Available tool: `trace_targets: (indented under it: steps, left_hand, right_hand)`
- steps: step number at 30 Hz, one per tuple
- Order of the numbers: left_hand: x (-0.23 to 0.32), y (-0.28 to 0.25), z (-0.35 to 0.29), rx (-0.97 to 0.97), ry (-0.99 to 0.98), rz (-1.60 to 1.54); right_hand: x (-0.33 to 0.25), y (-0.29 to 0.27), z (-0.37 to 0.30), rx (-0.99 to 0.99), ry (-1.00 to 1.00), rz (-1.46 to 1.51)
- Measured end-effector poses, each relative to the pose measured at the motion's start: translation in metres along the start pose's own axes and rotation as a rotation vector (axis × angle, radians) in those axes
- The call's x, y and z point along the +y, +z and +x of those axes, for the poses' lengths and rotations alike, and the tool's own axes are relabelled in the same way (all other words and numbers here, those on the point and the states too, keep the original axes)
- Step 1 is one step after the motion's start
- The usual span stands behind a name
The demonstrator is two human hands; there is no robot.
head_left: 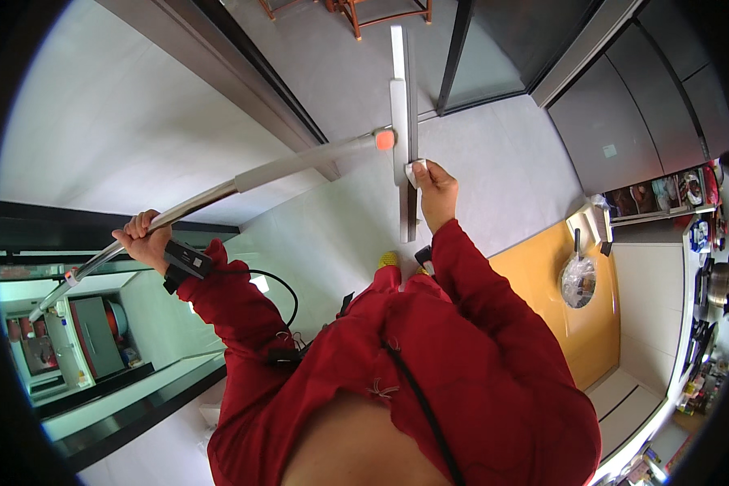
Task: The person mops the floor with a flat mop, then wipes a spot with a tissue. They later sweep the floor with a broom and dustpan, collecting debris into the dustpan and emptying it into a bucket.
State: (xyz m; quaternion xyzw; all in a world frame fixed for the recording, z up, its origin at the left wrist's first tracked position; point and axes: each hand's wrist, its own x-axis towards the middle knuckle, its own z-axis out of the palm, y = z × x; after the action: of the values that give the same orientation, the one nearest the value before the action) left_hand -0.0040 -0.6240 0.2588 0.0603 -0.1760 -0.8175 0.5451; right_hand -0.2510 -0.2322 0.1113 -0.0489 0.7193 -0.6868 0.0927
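A long silvery pole [196, 202] slants across the left half of the view. My left hand [147, 239] wraps round its lower part. At its far end, beside an orange joint piece [385, 140], it meets a long, narrow T-shaped head [399, 109], like that of a floor squeegee or flat mop; the exact kind is unclear. The head is raised, with its length pointing away from me. My right hand [437, 193] is closed on a small white wad [415, 171], perhaps tissue or cloth, pressed against the head's near part.
Dark-framed glass doors [494, 57] and a wooden chair [385, 12] stand beyond the head. To the right are grey cabinet doors [624, 105], a yellow surface [535, 267] with a plastic-covered pan [578, 281], and a cluttered counter. A pale wall [138, 121] rises on the left.
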Motion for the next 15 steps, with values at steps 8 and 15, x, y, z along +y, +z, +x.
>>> trace_targets:
  steps: [8, 15]
  left_hand:
    - [-0.001, -0.005, -0.005, 0.113, 0.072, -0.059]
    - [0.000, 0.007, -0.016, -0.063, 0.050, 0.056]
  right_hand:
    - [0.044, -0.034, -0.025, -0.007, -0.057, -0.182]
    - [0.108, -0.047, -0.032, -0.122, -0.124, -0.438]
